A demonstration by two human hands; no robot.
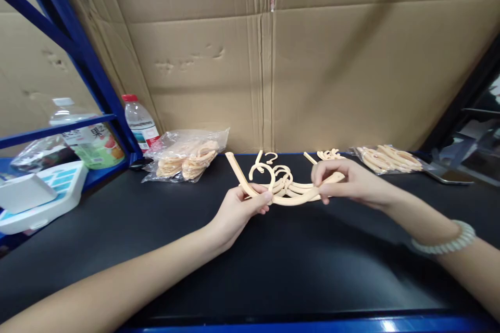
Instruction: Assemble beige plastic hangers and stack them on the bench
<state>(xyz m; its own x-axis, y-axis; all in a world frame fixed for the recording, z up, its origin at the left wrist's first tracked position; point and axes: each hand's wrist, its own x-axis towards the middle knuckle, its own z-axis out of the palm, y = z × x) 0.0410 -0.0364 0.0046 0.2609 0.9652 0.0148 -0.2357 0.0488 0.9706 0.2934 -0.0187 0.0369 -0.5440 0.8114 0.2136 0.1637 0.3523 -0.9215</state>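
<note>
A black table top (242,265) with a blue front edge runs across the view, backed by a wall of brown cardboard. On it, toward the back left, lies a clear plastic bag of cream hangers (185,158). At the back right lies a second bag of hangers (388,158), and just beside it a few loose hangers (330,154). A water bottle with a red cap (141,122) stands at the table's back left corner, near the first bag.
</note>
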